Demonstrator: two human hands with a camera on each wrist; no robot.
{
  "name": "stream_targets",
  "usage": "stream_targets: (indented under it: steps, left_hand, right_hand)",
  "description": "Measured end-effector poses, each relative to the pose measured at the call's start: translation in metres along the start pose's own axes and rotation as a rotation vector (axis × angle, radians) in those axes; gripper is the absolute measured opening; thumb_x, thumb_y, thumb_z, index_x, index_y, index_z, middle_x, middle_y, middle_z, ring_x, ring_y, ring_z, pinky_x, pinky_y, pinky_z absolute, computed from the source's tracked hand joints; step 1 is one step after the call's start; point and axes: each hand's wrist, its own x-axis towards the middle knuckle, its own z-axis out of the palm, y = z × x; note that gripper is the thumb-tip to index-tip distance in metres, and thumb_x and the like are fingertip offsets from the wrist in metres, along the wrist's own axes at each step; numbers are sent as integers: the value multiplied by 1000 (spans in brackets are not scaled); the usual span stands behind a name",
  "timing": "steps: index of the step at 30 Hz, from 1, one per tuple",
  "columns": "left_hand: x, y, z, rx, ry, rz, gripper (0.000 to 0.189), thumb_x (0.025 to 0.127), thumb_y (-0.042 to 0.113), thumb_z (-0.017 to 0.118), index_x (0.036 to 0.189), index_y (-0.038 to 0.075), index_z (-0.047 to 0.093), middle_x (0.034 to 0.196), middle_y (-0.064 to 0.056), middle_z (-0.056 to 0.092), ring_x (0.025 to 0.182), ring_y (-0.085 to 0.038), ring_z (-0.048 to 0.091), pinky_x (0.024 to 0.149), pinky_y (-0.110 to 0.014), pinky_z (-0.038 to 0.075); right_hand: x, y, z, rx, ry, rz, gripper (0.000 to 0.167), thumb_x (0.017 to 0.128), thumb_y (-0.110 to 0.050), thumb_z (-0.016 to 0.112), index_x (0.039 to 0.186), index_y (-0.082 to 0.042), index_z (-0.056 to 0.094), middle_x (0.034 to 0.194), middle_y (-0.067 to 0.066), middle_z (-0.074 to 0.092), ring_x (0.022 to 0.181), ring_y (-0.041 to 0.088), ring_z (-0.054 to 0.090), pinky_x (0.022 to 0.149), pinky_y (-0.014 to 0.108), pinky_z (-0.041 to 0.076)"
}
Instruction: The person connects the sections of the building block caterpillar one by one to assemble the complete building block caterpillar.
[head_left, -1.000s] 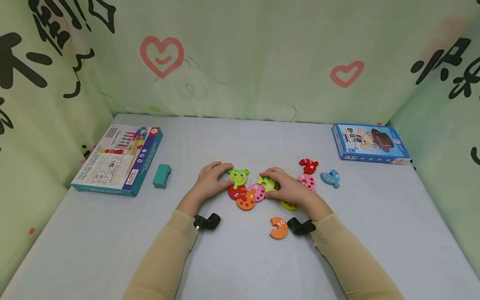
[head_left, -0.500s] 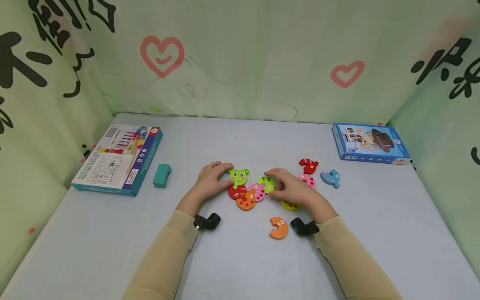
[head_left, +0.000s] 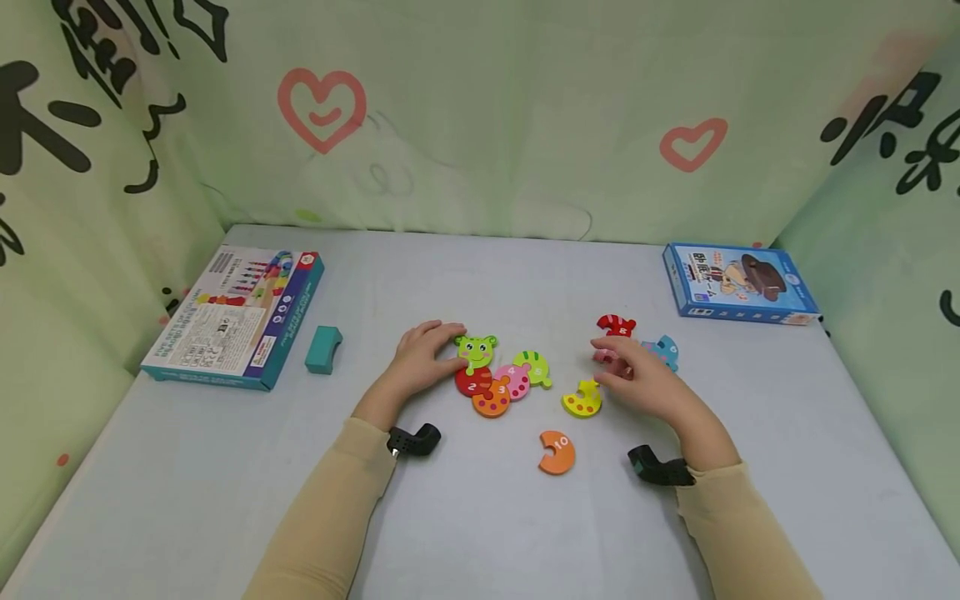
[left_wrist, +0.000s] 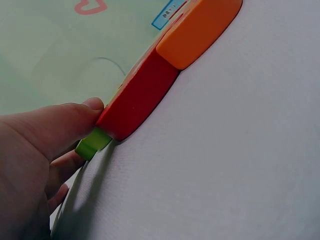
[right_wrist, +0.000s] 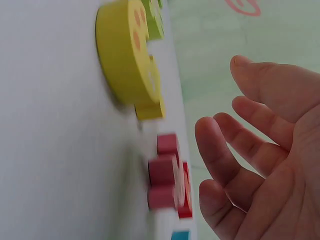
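In the head view my left hand point(head_left: 417, 364) holds the left side of a green animal-face puzzle piece point(head_left: 477, 352), thumb below and index finger above. That piece joins a row of red point(head_left: 473, 382), orange point(head_left: 491, 400), pink point(head_left: 517, 381) and striped green puzzle pieces point(head_left: 535, 367). The left wrist view shows my thumb point(left_wrist: 92, 104) at the edge of the red piece. My right hand point(head_left: 647, 377) hovers with loosely bent fingers above a mostly hidden pink piece point(right_wrist: 165, 172), holding nothing. Just left of it lies a yellow spotted piece point(head_left: 582, 401).
An orange piece numbered 10 point(head_left: 557, 453) lies nearer me. A red striped piece point(head_left: 617, 324) and a blue one point(head_left: 664, 351) lie by my right hand. At left are a teal arched block point(head_left: 324, 349) and a large box point(head_left: 225, 318); a blue box point(head_left: 740, 283) is back right.
My right hand has let go of the striped green piece and moved right, uncovering the yellow piece and reaching over the pink one. My left hand stays at the green face piece.
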Motion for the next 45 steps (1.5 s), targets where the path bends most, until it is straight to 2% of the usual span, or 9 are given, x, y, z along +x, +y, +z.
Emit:
stream_targets:
  steps: [5,10,15,23,27,30,34,38,45]
  left_hand:
    - [0,0,-1,-2,-7,11,52,83,37,62,131,22,49,138,2,45,135,-22,23,111,-49,12]
    - [1,0,-1,-2,-5,10,52,83,36,62,130,21,49,138,2,45,135,-22,24,111,-48,12]
    - [0,0,-1,-4,-8,4,52,83,36,62,131,21,49,138,2,45,135,-22,23,111,-48,12]
    - [1,1,0,-7,-8,6,52,83,36,62,131,21,49,138,2,45,136,-22,23,111,-49,11]
    - [1,0,1,-6,-8,7,52,83,36,62,131,21,49,139,2,45,136,-22,23,111,-48,10]
    - [1,0,1,-7,-6,1,51,83,37,62,131,22,49,139,3,45,136,-22,23,111,-49,10]
    - [1,-2,1,-5,-6,-4,51,83,37,62,130,22,49,138,3,45,136,-21,23,111,-48,10]
    - [0,-2,2,-6,-7,1,52,83,37,62,131,22,48,138,3,45,136,-21,23,111,-49,10]
    - [1,-2,1,-8,-3,4,51,83,37,62,130,22,49,138,3,45,135,-22,23,111,-49,11]
  right_hand:
    - [-15,12,-10,-4,9,52,53,87,-22,59,134,-8,40,115,16,50,95,26,50,72,29,49]
    - [-21,21,-13,7,10,68,54,87,-23,59,135,-10,39,123,18,47,97,28,52,75,35,52]
    - [-23,28,-13,4,16,74,54,87,-24,59,135,-10,39,120,19,49,97,28,52,77,38,52]
    - [-23,36,-10,17,37,61,51,88,-24,59,133,-7,42,112,18,52,91,25,51,70,27,47]
    - [-22,43,-9,16,51,70,50,89,-28,57,132,-7,43,104,16,55,86,23,50,67,26,45]
    - [-22,48,-10,10,72,80,50,89,-29,56,132,-7,43,104,16,55,85,23,48,68,27,44]
    - [-23,55,-13,14,118,102,52,90,-31,54,133,-5,41,118,20,50,96,29,46,78,37,47]
    - [-24,63,-17,50,165,115,53,92,-31,52,134,-3,39,132,23,40,113,37,39,92,54,38]
    - [-24,73,-19,54,242,142,55,91,-33,51,136,-4,37,140,26,28,125,45,22,95,63,32]
